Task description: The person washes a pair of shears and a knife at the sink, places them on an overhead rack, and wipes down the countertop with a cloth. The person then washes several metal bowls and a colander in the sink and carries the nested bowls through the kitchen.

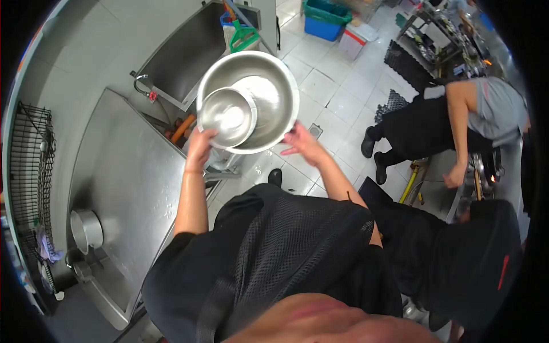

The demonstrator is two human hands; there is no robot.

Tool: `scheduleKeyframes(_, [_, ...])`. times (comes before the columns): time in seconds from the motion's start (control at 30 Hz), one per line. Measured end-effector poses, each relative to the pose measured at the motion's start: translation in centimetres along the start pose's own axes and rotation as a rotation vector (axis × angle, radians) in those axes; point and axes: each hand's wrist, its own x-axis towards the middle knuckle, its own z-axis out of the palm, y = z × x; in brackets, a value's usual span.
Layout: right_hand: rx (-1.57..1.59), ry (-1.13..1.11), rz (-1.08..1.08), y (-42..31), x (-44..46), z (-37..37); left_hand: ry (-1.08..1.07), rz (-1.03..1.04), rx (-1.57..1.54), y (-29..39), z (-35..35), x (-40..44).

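Note:
A wide metal basin [273, 94] is held out in front of me at arm's length. A smaller metal bowl [227, 117] sits inside its left part, tilted against the rim. My left hand [199, 146] is closed at the near-left edge, gripping the small bowl's rim together with the basin's rim; some fingers are hidden behind the metal. At the basin's near-right rim, my right hand [306, 144] is open with its fingers spread, and it appears to touch the outer edge.
Left of me is a steel counter [128, 166] bearing a metal pot [87, 230]. A deep sink [183, 54] with a tap [143, 86] stands ahead. A co-worker [452, 114] stands at the right by the stove; another dark-clothed person [457, 268] is close behind. Bins [323, 23] stand on the tiled floor.

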Motion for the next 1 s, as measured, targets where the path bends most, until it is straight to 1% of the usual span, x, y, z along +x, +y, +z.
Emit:
scheduleKeyframes(0.07, [0.089, 0.131, 0.055, -1.1, 2.3, -3.0, -0.132, -0.022, 0.055, 0.7, 4.8, 3.9])
scheduleKeyframes(0.1, [0.108, 0.154, 0.06, -1.4, 3.2, -4.7, -0.187, -0.047, 0.107, 1.6, 7.3, 5.3])
scheduleKeyframes(0.17, [0.224, 0.331, 0.07, -2.0, 4.7, -8.5, -0.271, -0.055, 0.141, 1.4, 10.8, 9.0])
scheduleKeyframes(0.2, [0.255, 0.402, 0.051, -1.9, 5.4, -10.4, -0.287, -0.079, 0.154, 0.9, 12.3, 11.1])
scheduleKeyframes(0.23, [0.266, 0.422, 0.028, -1.7, 6.4, -12.1, -0.304, -0.09, 0.167, 0.8, 13.9, 13.7])
scheduleKeyframes(0.27, [0.268, 0.495, 0.054, -1.4, 7.3, -13.7, -0.311, -0.085, 0.202, 1.0, 15.7, 15.2])
scheduleKeyframes(0.3, [0.264, 0.565, 0.075, -1.8, 8.8, -15.6, -0.284, -0.08, 0.334, 1.3, 17.1, 17.4])
scheduleKeyframes(0.33, [0.239, 0.563, 0.076, -2.7, 10.2, -17.2, -0.26, -0.122, 0.427, 0.2, 17.4, 20.7])
scheduleKeyframes(0.37, [0.218, 0.557, 0.092, -3.1, 11.4, -18.4, -0.235, -0.122, 0.545, 1.9, 19.7, 21.3])
scheduleKeyframes(0.4, [0.175, 0.513, 0.094, -2.8, 13.1, -20.0, -0.224, -0.052, 0.61, 1.4, 20.4, 23.5])
scheduleKeyframes(0.43, [0.123, 0.464, 0.09, -2.8, 15.0, -21.8, -0.217, -0.031, 0.755, 0.9, 20.4, 25.8])
scheduleKeyframes(0.47, [0.117, 0.459, 0.063, -3.0, 16.7, -22.8, -0.184, 0.028, 1.028, 0.9, 20.5, 27.7])
scheduleKeyframes(0.5, [0.112, 0.448, 0.036, -3.4, 18.6, -23.9, -0.104, 0.007, 1.097, 1.8, 21.6, 28.1])
scheduleKeyframes(0.53, [0.027, 0.381, 0.027, -3.6, 19.6, -25.6, -0.056, 0.048, 1.209, 1.4, 22.0, 28.5])
scheduleKeyframes(0.57, [-0.059, 0.316, 0.049, -3.8, 21.3, -26.7, -0.032, 0.042, 1.203, 1.6, 22.4, 28.9])
scheduleKeyframes(0.6, [-0.043, 0.245, 0.044, -5.0, 22.8, -27.5, 0.071, 0.116, 1.172, 2.0, 22.8, 29.1])
scheduleKeyframes(0.63, [-0.054, 0.219, 0.047, -6.2, 24.3, -28.4, 0.175, 0.194, 1.137, 2.2, 23.2, 29.6])
scheduleKeyframes(0.67, [0.022, 0.138, 0.131, -7.7, 25.8, -28.8, 0.209, 0.22, 1.018, 1.7, 22.6, 30.4])
scheduleKeyframes(0.7, [0.094, 0.059, 0.217, -9.0, 27.5, -29.4, 0.236, 0.213, 1.006, 2.6, 23.6, 30.4])
scheduleKeyframes(0.73, [0.073, -0.012, 0.307, -7.8, 30.1, -30.6, 0.299, 0.278, 0.965, 3.6, 24.6, 30.3])
scheduleKeyframes(0.77, [0.106, -0.045, 0.325, -9.0, 31.1, -31.1, 0.363, 0.352, 0.921, 4.4, 25.9, 30.5])
scheduleKeyframes(0.8, [0.139, -0.074, 0.331, -9.8, 32.2, -31.5, 0.401, 0.369, 0.921, 4.5, 26.3, 31.4])
scheduleKeyframes(0.83, [0.176, -0.102, 0.337, -10.4, 33.6, -32.2, 0.424, 0.38, 0.905, 4.1, 26.1, 32.7])
scheduleKeyframes(0.87, [0.128, -0.088, 0.341, -10.1, 35.6, -33.6, 0.371, 0.286, 1.079, 3.5, 25.6, 34.6])
scheduleKeyframes(0.9, [0.088, -0.073, 0.348, -11.6, 37.3, -34.5, 0.311, 0.182, 1.256, 3.4, 25.3, 36.8])
scheduleKeyframes(0.93, [0.022, -0.085, 0.383, -13.3, 38.7, -36.3, 0.32, 0.173, 1.262, 3.1, 25.6, 39.5])
scheduleKeyframes(0.97, [-0.056, -0.112, 0.41, -12.9, 40.9, -38.7, 0.302, 0.215, 1.221, 2.8, 26.7, 41.6])
scheduleKeyframes(1.0, [-0.01, -0.112, 0.299, -12.8, 42.3, -40.6, 0.278, 0.267, 1.177, 2.8, 27.9, 43.6])
